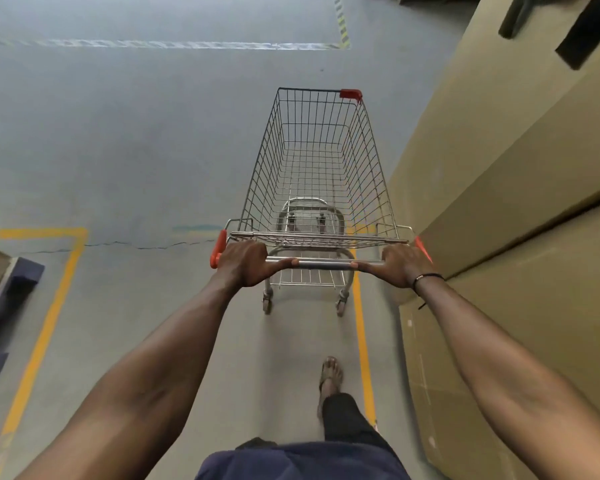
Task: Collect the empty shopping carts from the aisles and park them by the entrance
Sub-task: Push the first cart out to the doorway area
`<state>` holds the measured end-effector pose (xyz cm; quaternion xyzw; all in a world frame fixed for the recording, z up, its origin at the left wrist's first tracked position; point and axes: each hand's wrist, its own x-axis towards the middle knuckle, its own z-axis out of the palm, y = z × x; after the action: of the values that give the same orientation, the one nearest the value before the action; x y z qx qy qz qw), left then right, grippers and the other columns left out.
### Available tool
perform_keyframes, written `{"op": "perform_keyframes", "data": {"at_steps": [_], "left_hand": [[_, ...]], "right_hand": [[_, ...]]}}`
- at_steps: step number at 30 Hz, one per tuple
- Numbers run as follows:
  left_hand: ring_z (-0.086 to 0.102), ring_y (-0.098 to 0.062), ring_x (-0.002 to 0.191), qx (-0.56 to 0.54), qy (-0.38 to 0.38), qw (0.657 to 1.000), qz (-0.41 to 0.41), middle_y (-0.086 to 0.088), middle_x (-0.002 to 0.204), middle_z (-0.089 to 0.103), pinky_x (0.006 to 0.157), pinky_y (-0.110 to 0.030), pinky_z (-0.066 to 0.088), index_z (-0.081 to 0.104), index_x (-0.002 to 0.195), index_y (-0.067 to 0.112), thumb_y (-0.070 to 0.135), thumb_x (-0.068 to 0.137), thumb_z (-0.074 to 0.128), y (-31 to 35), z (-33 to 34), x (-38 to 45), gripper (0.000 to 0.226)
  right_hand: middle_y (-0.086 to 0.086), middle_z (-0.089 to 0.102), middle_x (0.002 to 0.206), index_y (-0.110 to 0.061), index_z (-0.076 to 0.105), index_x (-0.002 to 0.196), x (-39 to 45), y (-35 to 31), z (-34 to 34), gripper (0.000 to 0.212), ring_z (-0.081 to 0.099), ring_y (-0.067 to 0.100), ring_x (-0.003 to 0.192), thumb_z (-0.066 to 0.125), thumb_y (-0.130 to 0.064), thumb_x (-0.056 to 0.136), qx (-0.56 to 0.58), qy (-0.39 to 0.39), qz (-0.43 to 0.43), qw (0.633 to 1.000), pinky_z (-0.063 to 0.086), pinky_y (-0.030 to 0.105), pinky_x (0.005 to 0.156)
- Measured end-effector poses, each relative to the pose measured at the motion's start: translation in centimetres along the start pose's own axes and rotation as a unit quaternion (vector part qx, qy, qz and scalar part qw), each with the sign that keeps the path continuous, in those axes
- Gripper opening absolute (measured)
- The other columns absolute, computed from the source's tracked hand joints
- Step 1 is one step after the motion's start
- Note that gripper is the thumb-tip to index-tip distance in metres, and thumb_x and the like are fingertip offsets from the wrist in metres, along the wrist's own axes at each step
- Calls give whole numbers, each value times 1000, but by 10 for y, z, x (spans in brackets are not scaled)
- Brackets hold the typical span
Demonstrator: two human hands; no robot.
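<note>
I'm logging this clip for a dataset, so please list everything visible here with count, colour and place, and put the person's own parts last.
shopping cart: one, silver wire with red corner caps, empty, centre of the aisle
cart handle: one, silver bar, at the cart's near end
cardboard boxes: several large, brown, stacked along the right, close beside the cart
pallet: one, dark blue, left edge, under a carton
floor lines: yellow, one running under the cart, others outlining the pallet bay
floor: grey concrete, a crack across it
left hand: grips the handle's left end
right hand: grips the right end, black wristband
foot: one, in a sandal, behind the cart
</note>
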<state>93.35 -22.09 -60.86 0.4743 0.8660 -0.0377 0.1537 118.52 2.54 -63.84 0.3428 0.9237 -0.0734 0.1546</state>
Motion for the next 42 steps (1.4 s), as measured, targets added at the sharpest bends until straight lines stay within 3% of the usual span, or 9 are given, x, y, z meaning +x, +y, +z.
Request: {"op": "perform_keyframes", "data": {"at_steps": [5, 9, 14, 20, 29, 31, 35, 39, 42], "left_hand": [[67, -19, 68, -2, 12, 1000, -16, 1, 64, 67, 106, -50, 42, 67, 60, 10, 105, 78, 26, -2, -20, 105, 105], [64, -20, 62, -14, 25, 1000, 1, 0, 60, 63, 94, -47, 53, 62, 53, 11, 106, 77, 26, -10, -42, 194, 104], [65, -19, 65, 2, 33, 999, -8, 1, 64, 65, 102, -47, 46, 63, 58, 9, 105, 78, 27, -16, -82, 305, 104], [64, -19, 60, -10, 49, 999, -1, 1, 58, 63, 102, -48, 46, 61, 52, 11, 111, 70, 20, -39, -128, 460, 109], [59, -16, 51, -14, 42, 998, 48, 2, 52, 58, 77, -42, 58, 59, 51, 11, 108, 75, 24, -70, -198, 675, 105], [60, -17, 52, -9, 41, 998, 40, 2, 52, 58, 85, -45, 59, 60, 50, 13, 109, 73, 21, -73, -211, 723, 106], [67, -20, 67, 13, 30, 999, 8, 3, 60, 64, 112, -51, 37, 64, 53, 12, 108, 74, 21, -66, -246, 810, 107], [71, -21, 74, 21, 35, 999, -1, 3, 66, 67, 112, -48, 36, 66, 57, 12, 105, 78, 24, -60, -284, 908, 104], [66, -21, 65, 8, 35, 999, -8, 5, 60, 63, 109, -51, 44, 63, 52, 12, 110, 71, 20, -67, -300, 990, 109]], "right_hand": [[-4, 66, 64, -20, 56, 57, 99, 30, -43, 101, 61, 13, 69, 18, -113, 70, 4, -11, -10, 1000, 22, 60, 124], [-5, 65, 65, -20, 59, 59, 186, 52, -76, 104, 61, 14, 71, 16, -115, 67, 5, -8, -15, 1000, 22, 61, 123], [-4, 65, 62, -19, 55, 55, 296, 75, -115, 103, 60, 13, 67, 18, -114, 68, 5, 0, -17, 1000, 23, 61, 123], [-5, 66, 64, -19, 57, 55, 437, 99, -169, 105, 61, 12, 72, 17, -115, 67, 5, 9, -6, 1000, 23, 60, 123], [-5, 64, 64, -19, 62, 60, 633, 128, -238, 104, 56, 9, 67, 19, -113, 68, 15, -3, 25, 1000, 23, 59, 123], [-5, 64, 63, -18, 60, 60, 676, 138, -256, 102, 57, 10, 67, 21, -113, 69, 21, 3, 26, 999, 22, 58, 124], [-6, 63, 66, -18, 60, 63, 764, 166, -289, 101, 61, 17, 75, 24, -113, 68, 26, -2, 32, 999, 20, 56, 126], [-6, 63, 67, -19, 61, 63, 867, 197, -324, 104, 63, 17, 78, 21, -114, 66, 27, 8, 23, 999, 20, 56, 127], [-6, 64, 65, -19, 60, 60, 943, 217, -352, 104, 63, 15, 76, 20, -115, 66, 24, 15, 17, 999, 19, 56, 127]]}}
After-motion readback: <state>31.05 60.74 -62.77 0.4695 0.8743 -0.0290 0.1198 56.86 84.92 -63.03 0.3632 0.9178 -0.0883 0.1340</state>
